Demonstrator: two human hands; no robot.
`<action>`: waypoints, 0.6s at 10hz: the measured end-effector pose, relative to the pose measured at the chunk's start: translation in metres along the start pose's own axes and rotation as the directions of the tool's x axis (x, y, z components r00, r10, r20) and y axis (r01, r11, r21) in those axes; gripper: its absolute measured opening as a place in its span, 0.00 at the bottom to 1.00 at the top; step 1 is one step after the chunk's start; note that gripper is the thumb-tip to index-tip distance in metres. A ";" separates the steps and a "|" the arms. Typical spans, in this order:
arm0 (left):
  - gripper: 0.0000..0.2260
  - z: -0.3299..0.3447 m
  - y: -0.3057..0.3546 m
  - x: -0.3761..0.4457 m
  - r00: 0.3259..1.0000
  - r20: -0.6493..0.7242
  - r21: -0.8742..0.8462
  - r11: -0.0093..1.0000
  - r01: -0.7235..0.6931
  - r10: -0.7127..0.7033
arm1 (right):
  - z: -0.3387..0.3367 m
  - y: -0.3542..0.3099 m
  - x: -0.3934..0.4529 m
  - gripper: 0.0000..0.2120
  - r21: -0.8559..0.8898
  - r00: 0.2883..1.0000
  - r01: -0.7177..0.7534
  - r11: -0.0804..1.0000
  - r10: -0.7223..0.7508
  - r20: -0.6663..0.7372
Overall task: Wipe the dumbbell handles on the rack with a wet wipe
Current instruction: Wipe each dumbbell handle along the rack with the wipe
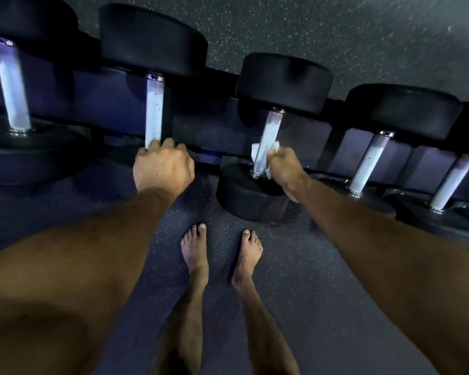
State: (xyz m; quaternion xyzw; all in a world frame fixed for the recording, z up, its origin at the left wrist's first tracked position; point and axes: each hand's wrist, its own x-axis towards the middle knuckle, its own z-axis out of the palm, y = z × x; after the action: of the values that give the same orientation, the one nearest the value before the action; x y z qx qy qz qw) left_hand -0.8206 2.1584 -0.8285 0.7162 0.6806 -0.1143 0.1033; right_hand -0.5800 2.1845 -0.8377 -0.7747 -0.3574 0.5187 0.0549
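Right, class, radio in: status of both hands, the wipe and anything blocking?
Left hand grips second handle. Right hand holds wet wipe around third handle. Nothing blocking.

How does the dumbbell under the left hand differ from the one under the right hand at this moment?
The black round-headed dumbbell gripped by the left hand has bare fingers on its knurled silver handle; the smaller black dumbbell beside it has a white wet wipe wrapped round its silver handle, held by the right hand. The first has larger heads. Its handle looks upright in the picture; the other leans. Both sit on the dark rack.
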 end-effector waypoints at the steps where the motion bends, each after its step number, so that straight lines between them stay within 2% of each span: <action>1: 0.13 0.000 0.001 0.000 1.000 0.001 0.010 1.000 0.000 0.000 | -0.004 0.007 -0.013 0.12 -0.176 0.996 0.084 0.981 -0.085 0.001; 2: 0.13 0.000 0.000 -0.001 1.000 0.003 0.009 1.000 -0.005 0.005 | -0.009 -0.005 -0.026 0.11 -0.277 0.913 0.311 0.909 -0.367 -0.177; 3: 0.13 -0.001 0.000 -0.001 1.000 0.002 0.012 1.000 -0.006 0.006 | -0.001 -0.014 -0.024 0.19 -0.402 0.825 0.431 0.808 -0.533 -0.187; 5: 0.13 -0.002 0.000 -0.001 1.000 0.012 -0.001 1.000 -0.003 0.003 | -0.009 0.009 -0.033 0.35 -0.697 0.833 0.451 0.557 -0.543 0.104; 6: 0.13 -0.002 0.000 -0.001 1.000 0.022 -0.001 1.000 0.002 -0.002 | -0.020 0.011 -0.027 0.34 -0.761 0.777 0.507 0.404 -0.596 0.202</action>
State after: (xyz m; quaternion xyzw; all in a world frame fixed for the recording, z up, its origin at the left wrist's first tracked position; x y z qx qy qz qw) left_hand -0.8208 2.1581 -0.8265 0.7141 0.6803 -0.1219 0.1113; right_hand -0.5634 2.1649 -0.8130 -0.5803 -0.7772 0.2208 -0.1018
